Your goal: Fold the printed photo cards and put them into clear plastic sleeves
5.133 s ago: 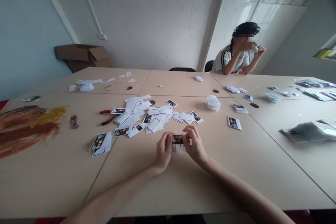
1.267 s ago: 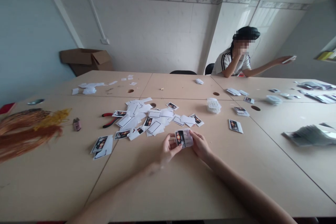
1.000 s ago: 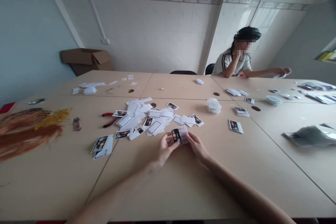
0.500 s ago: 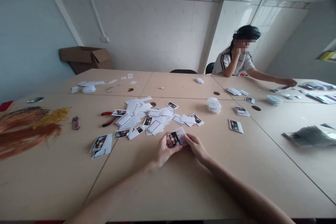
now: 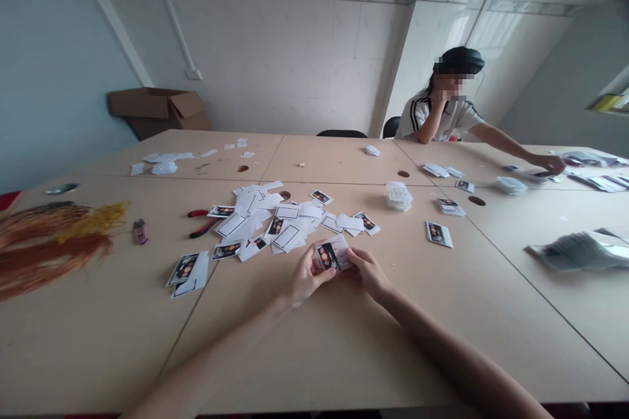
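Observation:
Between my two hands is a printed card (image 5: 333,255) with a dark picture panel and a pale part at its right. My left hand (image 5: 308,275) grips its left side, thumb across the lower front. On the right side, my right hand (image 5: 367,270) pinches the card's edge with thumb and fingers. Whether there is a clear sleeve around the card, I cannot tell. Just beyond my hands spreads a loose pile of white and printed cards (image 5: 289,236). Red-handled pliers (image 5: 202,231) lie partly under the pile's left side.
Bundles of orange and yellow strands (image 5: 54,242) lie at the left, near small pink clippers (image 5: 140,232). Stacked clear packets (image 5: 580,251) and a small white stack (image 5: 398,196) stand on the right. Across the table (image 5: 344,353), a co-worker (image 5: 442,111) reaches toward packets. A cardboard box (image 5: 157,111) stands behind.
My hands stay almost in place, and the card has tilted slightly, showing more of its printed front. The co-worker's reaching hand has moved a little to the right.

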Demonstrator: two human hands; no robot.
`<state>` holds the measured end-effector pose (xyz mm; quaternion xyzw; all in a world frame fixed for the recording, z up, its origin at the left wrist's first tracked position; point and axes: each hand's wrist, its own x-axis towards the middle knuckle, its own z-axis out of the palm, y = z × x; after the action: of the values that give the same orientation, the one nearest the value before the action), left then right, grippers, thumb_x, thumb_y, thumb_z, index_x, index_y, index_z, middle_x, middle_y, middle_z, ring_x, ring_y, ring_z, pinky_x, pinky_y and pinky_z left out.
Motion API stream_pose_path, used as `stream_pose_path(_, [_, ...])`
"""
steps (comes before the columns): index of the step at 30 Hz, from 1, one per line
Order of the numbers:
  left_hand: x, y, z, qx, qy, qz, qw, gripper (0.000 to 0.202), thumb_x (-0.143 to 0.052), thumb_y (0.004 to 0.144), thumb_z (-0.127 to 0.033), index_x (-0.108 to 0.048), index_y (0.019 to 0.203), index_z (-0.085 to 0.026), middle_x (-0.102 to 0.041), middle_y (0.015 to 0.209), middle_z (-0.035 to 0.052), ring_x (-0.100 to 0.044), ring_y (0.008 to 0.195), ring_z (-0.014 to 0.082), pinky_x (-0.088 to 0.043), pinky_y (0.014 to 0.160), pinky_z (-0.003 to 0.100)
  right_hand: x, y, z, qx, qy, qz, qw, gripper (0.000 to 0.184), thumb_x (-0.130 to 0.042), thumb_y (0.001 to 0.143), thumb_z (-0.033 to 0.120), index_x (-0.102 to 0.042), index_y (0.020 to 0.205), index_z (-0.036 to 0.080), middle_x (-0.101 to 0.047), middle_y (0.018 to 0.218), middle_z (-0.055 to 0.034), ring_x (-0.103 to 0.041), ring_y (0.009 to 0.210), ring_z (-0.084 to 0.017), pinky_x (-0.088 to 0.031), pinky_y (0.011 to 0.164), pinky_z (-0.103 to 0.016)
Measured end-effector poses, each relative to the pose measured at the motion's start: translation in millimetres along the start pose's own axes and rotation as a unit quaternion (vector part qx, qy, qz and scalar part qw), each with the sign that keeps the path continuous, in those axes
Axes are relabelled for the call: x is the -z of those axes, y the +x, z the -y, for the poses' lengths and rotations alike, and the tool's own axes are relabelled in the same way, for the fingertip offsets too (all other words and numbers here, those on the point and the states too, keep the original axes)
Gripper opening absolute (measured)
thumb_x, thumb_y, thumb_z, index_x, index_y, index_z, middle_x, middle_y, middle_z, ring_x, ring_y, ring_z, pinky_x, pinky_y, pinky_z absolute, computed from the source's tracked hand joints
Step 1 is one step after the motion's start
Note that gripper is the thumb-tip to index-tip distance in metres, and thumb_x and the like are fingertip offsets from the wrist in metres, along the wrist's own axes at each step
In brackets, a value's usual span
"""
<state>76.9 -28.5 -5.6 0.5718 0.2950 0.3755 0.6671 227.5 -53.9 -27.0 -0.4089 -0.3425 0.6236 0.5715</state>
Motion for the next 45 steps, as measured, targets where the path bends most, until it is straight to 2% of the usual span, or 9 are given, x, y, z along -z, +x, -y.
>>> stream_pose_path(5, [-1.3,-1.3,-4.3,-0.008,-0.034,0.040,0.999,0.076,-0.060,0.070,-0.016,-0.014,0.130,-0.022,-0.055,0.111,0.0103,-0.056,0.096,0.0196,-0.044,0.085,0.035,-1.4,0.2,2.1,-0.008,0.004,0.013,1.000,0.037,-0.057,0.066,0.049,-0.059,0.080,0.014,-0.061,0.068,-0.0039,-0.058,0.060,-0.015,-0.049,0.061,-0.031])
stream_pose_path(9, [-2.6,-2.1,-0.7,0.003,-0.035,0.020,0.999,0.068,-0.064,0.066,-0.017,-0.026,0.123,-0.020,-0.057,0.105,0.0084,-0.057,0.093,0.0201,-0.045,0.082,0.034,-1.6,-0.4,-0.5,0.053,-0.114,-0.024,0.992,0.040,-0.051,0.070,0.053,-0.056,0.077,0.013,-0.058,0.065,-0.0024,-0.055,0.058,-0.014,-0.047,0.056,-0.028])
stream_pose_path(13, [-0.2,-2.6,5.1,-0.003,0.005,-0.002,1.000,0.061,-0.068,0.062,-0.019,-0.035,0.112,-0.020,-0.058,0.096,0.0053,-0.057,0.088,0.0195,-0.047,0.078,0.033,-8.1,-9.9,-5.3,0.129,-0.259,-0.076,0.954,0.035,-0.045,0.075,0.050,-0.051,0.070,0.016,-0.054,0.062,0.0001,-0.052,0.058,-0.012,-0.042,0.050,-0.021])
stream_pose_path(16, [3.3,-2.3,5.4,-0.025,0.075,-0.032,0.996,0.059,-0.072,0.055,-0.021,-0.040,0.104,-0.019,-0.057,0.093,0.0040,-0.056,0.087,0.0199,-0.046,0.075,0.031,-15.0,-18.8,-10.4,0.123,-0.314,-0.059,0.940,0.031,-0.037,0.080,0.047,-0.045,0.072,0.019,-0.053,0.053,0.0021,-0.052,0.048,-0.011,-0.041,0.044,-0.020])
stream_pose_path(22, [3.8,-1.0,0.5,-0.026,0.118,-0.027,0.992,0.053,-0.072,0.054,-0.026,-0.042,0.098,-0.019,-0.056,0.086,0.0012,-0.056,0.082,0.0177,-0.046,0.072,0.028,-14.9,-17.4,-13.9,0.078,-0.271,-0.006,0.959,0.030,-0.033,0.082,0.049,-0.040,0.074,0.020,-0.048,0.043,0.0059,-0.049,0.035,-0.011,-0.039,0.034,-0.020])
stream_pose_path(29, [2.5,1.2,-1.6,-0.001,0.053,0.000,0.999,0.055,-0.068,0.061,-0.023,-0.038,0.107,-0.020,-0.057,0.094,0.0030,-0.055,0.089,0.0175,-0.044,0.078,0.029,-5.7,-9.4,-1.1,0.099,-0.309,-0.011,0.946,0.034,-0.033,0.082,0.049,-0.044,0.071,0.018,-0.042,0.040,0.0072,-0.042,0.030,-0.007,-0.031,0.029,-0.016])
stream_pose_path(34, [0.0,0.2,-2.6,0.006,0.015,0.025,1.000,0.053,-0.064,0.066,-0.019,-0.036,0.111,-0.019,-0.054,0.103,0.0054,-0.052,0.097,0.0176,-0.041,0.084,0.028,1.9,-5.2,10.6,0.062,-0.315,0.051,0.946,0.036,-0.033,0.082,0.049,-0.046,0.072,0.017,-0.039,0.037,0.0082,-0.035,0.028,-0.005,-0.026,0.027,-0.015])
stream_pose_path(42, [-3.9,-2.3,5.3,0.014,0.050,-0.017,0.999,0.047,-0.070,0.058,-0.021,-0.036,0.090,-0.020,-0.055,0.078,-0.0027,-0.055,0.072,0.0120,-0.043,0.064,0.021,15.5,-0.6,26.5,0.031,-0.331,0.128,0.934,0.038,-0.039,0.080,0.048,-0.048,0.064,0.015,-0.038,0.039,0.0073,-0.034,0.031,-0.003,-0.027,0.030,-0.014])
stream_pose_path(45, [-1.0,-0.9,6.4,0.022,0.064,-0.035,0.997,0.049,-0.071,0.057,-0.022,-0.036,0.092,-0.019,-0.054,0.077,-0.0024,-0.054,0.072,0.0123,-0.042,0.063,0.022,14.2,-1.3,25.1,0.032,-0.333,0.129,0.934,0.038,-0.035,0.081,0.049,-0.048,0.068,0.016,-0.037,0.038,0.0079,-0.033,0.030,-0.003,-0.026,0.030,-0.014])
